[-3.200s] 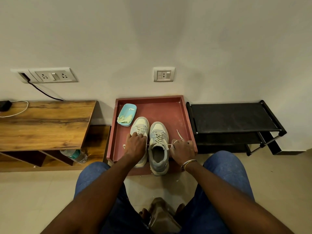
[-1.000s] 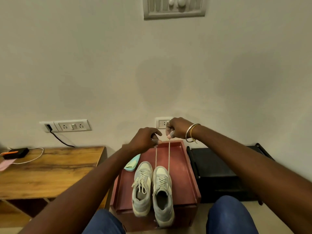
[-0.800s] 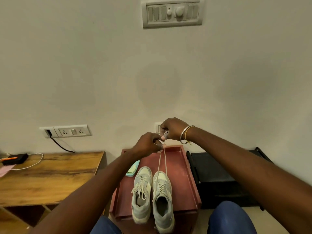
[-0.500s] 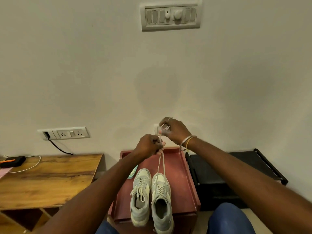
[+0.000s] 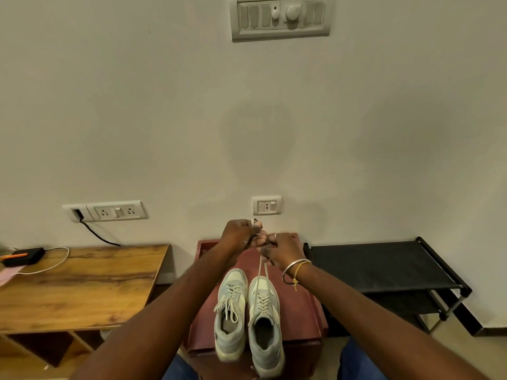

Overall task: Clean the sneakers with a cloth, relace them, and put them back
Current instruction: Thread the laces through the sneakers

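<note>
The left hand (image 5: 238,235) and right hand (image 5: 283,250) touch above the maroon wooden tray (image 5: 295,316); curled fingers pinch the pale shoelace ends (image 5: 261,266). These rise from the right-side grey-green sneaker (image 5: 265,327) on that tray; its tied twin (image 5: 230,314) stands alongside.

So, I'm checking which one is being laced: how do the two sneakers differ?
The right sneaker has its lace ends pulled up taut into the left hand and right hand; the left sneaker has its lace slack over its tongue. The right sneaker's heel sits nearer the camera than the left sneaker's. Both are pale, side by side on the red tray, toes toward the wall.
</note>
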